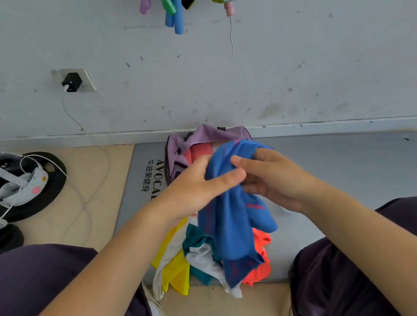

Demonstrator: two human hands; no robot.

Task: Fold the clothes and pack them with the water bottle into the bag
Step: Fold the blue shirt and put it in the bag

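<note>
Person crouched over a grey mat (350, 164), dark trousers at both knees, both arms reaching forward.

Left hand (198, 186): fingers curled onto a blue garment (234, 224), thumb laid across the bunched cloth and pinching it. Right hand (269, 176): fingers curled round the same bunch from the other side, fingertips pressed into the fold at the top. The two hands meet at the cloth, touching or nearly so. The garment hangs from the grip in a loose twist above the mat, its lower end draped over the pile below. Dark and red stripes show on it.

Pile of clothes (190, 262) on the near edge of the mat, unfolded: yellow piece on the left, teal and white in the middle, orange on the right, partly under the blue cloth.

Purple bag (199, 139) at the far edge of the mat, against the wall, mouth open; something pinkish-red shows inside. Cannot tell what it is. Water bottle not made out anywhere.

Left of the mat, on the floor: a headset (6, 178) resting on a black disc (53, 185), white cable trailing up to a charger (71, 82) in a wall socket. Above the mat, high on the wall, a bunch of coloured foam tubes (172, 4) hanging.
</note>
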